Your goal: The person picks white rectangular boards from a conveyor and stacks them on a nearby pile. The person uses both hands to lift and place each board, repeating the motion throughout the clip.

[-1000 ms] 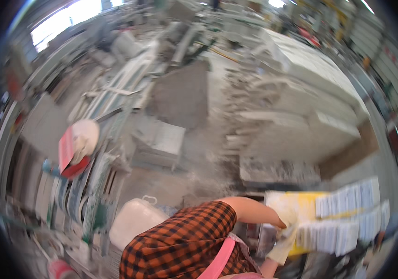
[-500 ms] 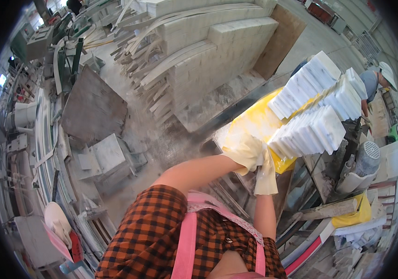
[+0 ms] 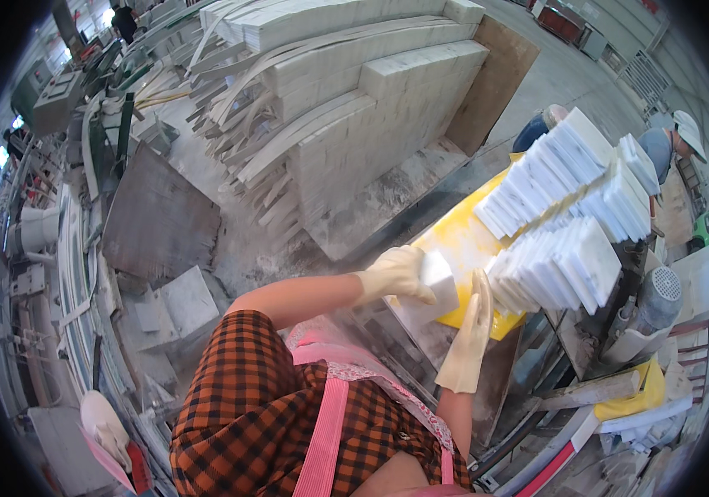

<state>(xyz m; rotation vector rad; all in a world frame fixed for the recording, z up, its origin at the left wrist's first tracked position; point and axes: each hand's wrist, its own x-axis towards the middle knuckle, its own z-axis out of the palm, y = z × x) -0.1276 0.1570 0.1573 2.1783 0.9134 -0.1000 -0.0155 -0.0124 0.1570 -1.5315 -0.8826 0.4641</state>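
Note:
My left hand, in a cream rubber glove, is closed on the left edge of a white stone tile above the near end of a yellow sheet. My right hand, gloved alike, has its fingers stretched out flat. It stands upright between that tile and the near row of white marble tiles, its fingertips close to the row's left end. Two further groups of grey-veined tiles, a far row and a right-hand row, stand on edge on the same yellow sheet.
A large stack of white stone slabs and strips stands ahead. A dark board leans at left, near pale stone blocks. A grey motor sits at right. Beyond the tiles a person in a white cap bends over.
My hands, together before at the near row's left end, have parted. The left has moved left and now grips a tile; the right has opened out flat beside the row.

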